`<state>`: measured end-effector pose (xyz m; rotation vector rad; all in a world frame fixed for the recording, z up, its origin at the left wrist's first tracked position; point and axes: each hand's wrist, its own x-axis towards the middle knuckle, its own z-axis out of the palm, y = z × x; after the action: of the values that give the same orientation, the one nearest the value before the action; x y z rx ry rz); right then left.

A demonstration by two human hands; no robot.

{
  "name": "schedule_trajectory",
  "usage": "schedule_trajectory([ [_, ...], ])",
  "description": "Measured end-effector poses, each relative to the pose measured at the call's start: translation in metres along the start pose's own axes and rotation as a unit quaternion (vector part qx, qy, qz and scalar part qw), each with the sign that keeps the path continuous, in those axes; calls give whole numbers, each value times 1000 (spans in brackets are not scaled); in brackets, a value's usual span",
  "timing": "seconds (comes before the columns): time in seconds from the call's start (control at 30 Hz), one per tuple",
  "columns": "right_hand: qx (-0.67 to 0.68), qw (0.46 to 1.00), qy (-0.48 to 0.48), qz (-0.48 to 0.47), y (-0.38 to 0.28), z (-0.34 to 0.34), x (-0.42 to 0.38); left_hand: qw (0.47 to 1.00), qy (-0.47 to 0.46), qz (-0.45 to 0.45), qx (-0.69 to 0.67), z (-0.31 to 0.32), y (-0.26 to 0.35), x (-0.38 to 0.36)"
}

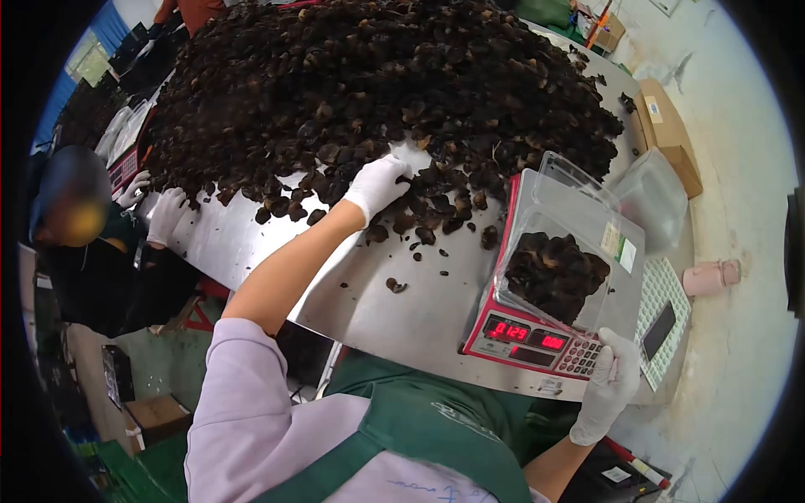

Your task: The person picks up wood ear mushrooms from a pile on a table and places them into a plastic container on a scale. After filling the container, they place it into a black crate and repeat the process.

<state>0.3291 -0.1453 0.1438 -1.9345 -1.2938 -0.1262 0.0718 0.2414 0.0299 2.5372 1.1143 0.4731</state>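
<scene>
- In the head view, the left hand [379, 188], in a white glove, reaches over the middle of the tabletop [352, 289] to the near fringe of a heap of dark, curled pieces [369, 80].
- Its fingers bend down among the pieces and their tips are hidden, so whether they pinch one cannot be told.
- The right hand [609, 387], also gloved, is at the keypad corner of a red scale [541, 352], fingers bent and slightly parted; whether it grips the scale or only touches it is unclear.
- The scale stands by the near edge of the tabletop, toward the right corner. Its long axis runs away from that edge, leaning right at the far end; the red digits [530, 334] face the wearer.
- On the scale, a clear box [508, 283] holds a clump of dark pieces [558, 272]. Glare and transparency blur its walls, and its long axis is hard to fix.
- The heap's far side is cut off by the top of the view; loose pieces lie between it and the near edge.
- Along the right edge are a cardboard box [668, 138], clear containers [658, 201], a pink bottle [709, 277] and a pale green tray [676, 289] bearing a dark phone [659, 330].
- At the left edge, another person's gloved hands [168, 215] are near a second scale [124, 169], partly cut off by dark vignetting.
</scene>
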Motion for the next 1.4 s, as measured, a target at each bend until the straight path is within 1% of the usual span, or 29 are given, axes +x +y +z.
schedule_trajectory([
  [0.07, 10, 1000, 7, -2, 2, 2, 0, 991, 79, -10, -109, -28, 11, -18],
  [0.1, 12, 1000, 5, 1, 2, 4, 1, 975, 133, -26, -176, -36, 15, -28],
  [0.13, 13, 1000, 3, -5, 2, 5, 3, 927, 42, -162, -335, -61, 29, -38],
  [0.2, 22, 1000, 2, -15, 2, 10, 8, 810, 17, -223, -542, -77, 23, -52],
  [0.23, 24, 999, 0, -29, 3, 13, 10, 744, 9, -216, -632, -75, 17, -55],
  [0.27, 26, 999, -2, -43, 3, 15, 12, 718, -29, -214, -662, -78, 9, -60],
  [0.33, 40, 998, -2, -47, 0, 18, 14, 749, -39, -133, -648, -68, 5, -70],
  [0.4, 41, 998, 4, -42, -2, 17, 14, 809, -47, -85, -579, -70, 22, -76],
  [0.47, 21, 998, -8, -57, -1, 13, 13, 716, -61, -186, -670, -74, 57, -67],
  [0.5, 17, 998, -2, -61, -3, 11, 14, 732, -60, -191, -652, -76, 78, -61],
  [0.53, 8, 997, 6, -71, -2, 9, 14, 709, -75, -174, -680, -76, 97, -57],
  [0.6, -13, 997, 12, -76, -1, 6, 13, 746, -116, -112, -647, -70, 117, -44],
  [0.63, -11, 997, 17, -75, 1, 5, 11, 777, -94, -77, -618, -75, 150, -42],
  [0.67, -5, 997, 21, -75, 3, 5, 10, 825, -94, -45, -555, -83, 180, -39],
  [0.73, -10, 997, 28, -72, 3, 4, 8, 875, -46, 153, -456, -58, 202, -29],
  [0.8, -5, 996, 31, -79, 6, 3, 6, 904, -48, 295, -304, -44, 220, -23],
  [0.83, 2, 997, 29, -75, 6, 3, 5, 937, -102, 258, -212, -41, 230, -25],
  [0.87, 2, 997, 32, -73, 7, 1, 4, 943, -95, 268, -173, -32, 231, -27],
  [0.93, -9, 996, 38, -75, 8, -2, 2, 940, -44, 234, -245, -30, 234, -30],
  [0.97, -7, 996, 39, -74, 11, -3, 3, 940, -44, 235, -243, -28, 231, -28],
  [1.0, 1, 997, 36, -63, 15, -4, 1, 919, -11, 184, -347, -24, 226, -26],
  [1.03, 10, 998, 31, -52, 17, -3, 0, 885, 22, 129, -446, -25, 224, -25],
  [1.07, 14, 998, 29, -51, 17, -1, 0, 862, -18, 31, -505, -31, 226, -24],
  [1.13, 24, 998, 29, -56, 15, 3, 6, 829, -25, 7, -558, -35, 232, -19],
  [1.2, 30, 998, 23, -53, 8, 8, 14, 857, -52, 77, -507, -26, 235, -8],
  [1.23, 35, 998, 18, -49, 4, 11, 17, 846, -84, 87, -520, -21, 242, -8],
  [1.27, 34, 998, 19, -50, 2, 14, 19, 859, -137, 98, -484, -16, 239, -4],
  [1.33, 33, 996, 17, -75, 2, 23, 25, 904, -14, 184, -385, -2, 235, -6],
  [1.4, 42, 996, -4, -82, -2, 31, 24, 898, 78, 185, -391, -2, 229, -12],
])
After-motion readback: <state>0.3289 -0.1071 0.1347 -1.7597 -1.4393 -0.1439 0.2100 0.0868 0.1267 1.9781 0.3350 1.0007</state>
